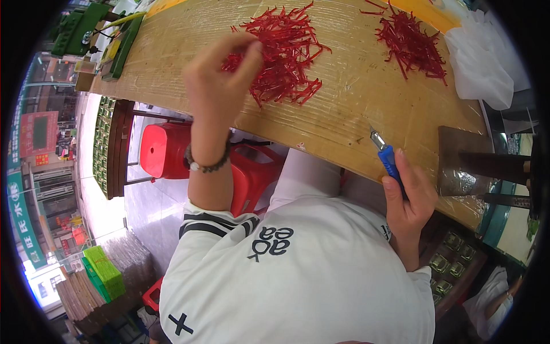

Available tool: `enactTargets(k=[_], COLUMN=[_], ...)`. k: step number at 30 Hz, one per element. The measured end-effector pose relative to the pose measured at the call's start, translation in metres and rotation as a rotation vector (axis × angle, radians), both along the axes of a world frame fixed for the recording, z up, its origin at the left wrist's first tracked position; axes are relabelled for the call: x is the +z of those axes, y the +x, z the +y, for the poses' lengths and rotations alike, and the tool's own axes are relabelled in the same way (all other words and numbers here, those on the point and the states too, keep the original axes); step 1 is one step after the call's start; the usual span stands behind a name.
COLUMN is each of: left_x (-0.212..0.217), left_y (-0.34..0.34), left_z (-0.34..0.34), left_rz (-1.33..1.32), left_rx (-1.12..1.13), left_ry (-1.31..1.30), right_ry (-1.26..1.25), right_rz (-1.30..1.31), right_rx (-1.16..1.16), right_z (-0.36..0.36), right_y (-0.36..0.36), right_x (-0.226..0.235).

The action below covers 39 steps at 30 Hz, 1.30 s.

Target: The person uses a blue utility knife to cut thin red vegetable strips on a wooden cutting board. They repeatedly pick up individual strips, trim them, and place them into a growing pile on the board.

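My right hand [409, 200] is wrapped round a blue utility knife [388, 159]. Its metal blade points up and left, just over the table's near edge. My left hand [220, 74] is raised at the left side of a large pile of thin red plastic pieces [286, 57]. Its thumb and fingers are drawn together, and whatever they may hold is too small or hidden to make out. A dark beaded bracelet [209, 166] circles that wrist. Farther right, a smaller heap of similar red pieces [408, 43] lies on the brown tabletop [344, 109].
A crumpled white plastic bag [481, 60] rests at the table's right end, near a dark metal plate [461, 157]. Green bench tools [80, 26] stand at the far left. Red plastic stools [163, 152] are below the front edge; stacked cardboard [80, 295] sits lower left.
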State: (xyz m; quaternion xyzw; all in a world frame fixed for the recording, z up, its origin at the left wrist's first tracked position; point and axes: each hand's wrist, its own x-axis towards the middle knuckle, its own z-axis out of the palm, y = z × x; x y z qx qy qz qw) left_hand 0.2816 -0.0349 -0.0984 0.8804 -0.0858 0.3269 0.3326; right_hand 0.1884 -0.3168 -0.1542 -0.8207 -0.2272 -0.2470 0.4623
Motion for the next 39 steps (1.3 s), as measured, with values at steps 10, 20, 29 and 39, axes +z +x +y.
enactTargets(k=[10,20,29,39], left_x=[-0.034,-0.033,-0.036,-0.038], left_y=[-0.065,-0.055,-0.057,-0.055], left_z=[-0.091,-0.081,-0.096,-0.093], left_rz=[-0.054,-0.192,-0.136,-0.202], left_rx=[-0.729,-0.726,-0.795,-0.722], left_ry=[0.075,0.236,0.173,0.126], right_ry=[0.082,0.094,0.143,0.158], right_rz=[0.251,0.317,0.351,0.327], right_rx=[0.086,-0.015,0.036,0.023], right_z=[-0.009,0.000,-0.009,-0.006], right_y=[-0.004,-0.006,-0.009,-0.008], right_x=[0.013,0.018,0.015,0.012])
